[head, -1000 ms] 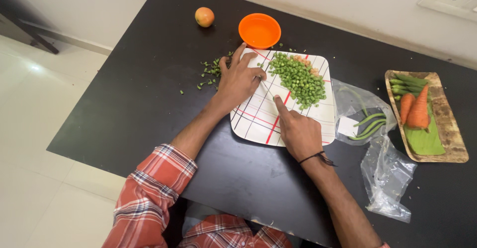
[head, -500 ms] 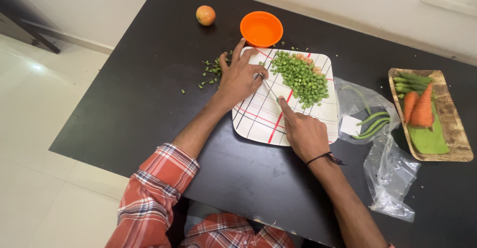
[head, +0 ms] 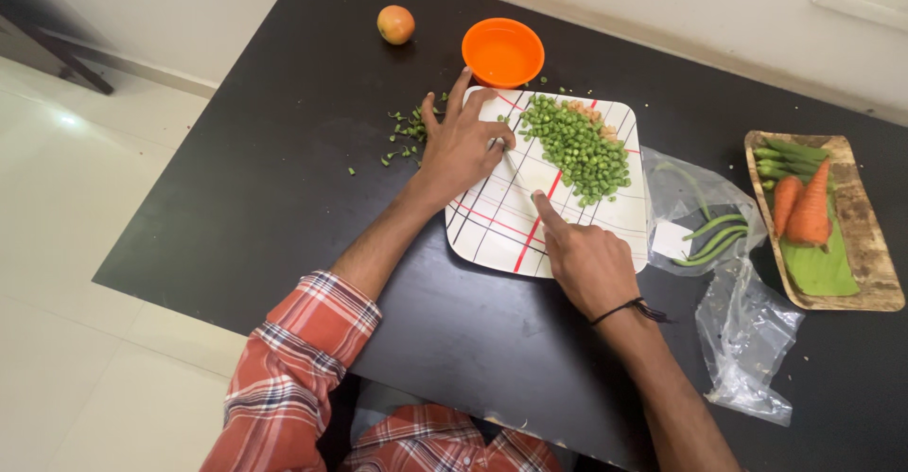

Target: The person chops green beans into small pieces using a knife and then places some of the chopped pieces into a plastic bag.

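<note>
My left hand [head: 459, 141] lies on the left edge of a square white plate [head: 492, 231] with red and black lines. Its fingers are spread and its thumb and forefinger meet at the tip of a knife [head: 518, 171]. Whether they pinch anything is hidden. My right hand [head: 586, 259] grips the knife handle, with the forefinger stretched along the blade. A heap of chopped green beans [head: 577, 146] covers the plate's far right part.
On the black table [head: 284, 179] are an orange bowl [head: 503, 51], a tomato [head: 395, 24] and bean scraps [head: 407, 136]. At right are a plastic bag with whole beans [head: 709, 231], a crumpled bag [head: 747, 335], and a wooden tray [head: 875, 264] with carrots [head: 804, 202].
Both hands stay at the same spot on the plate. The knife hand has shifted slightly toward me, and the view has drifted a little.
</note>
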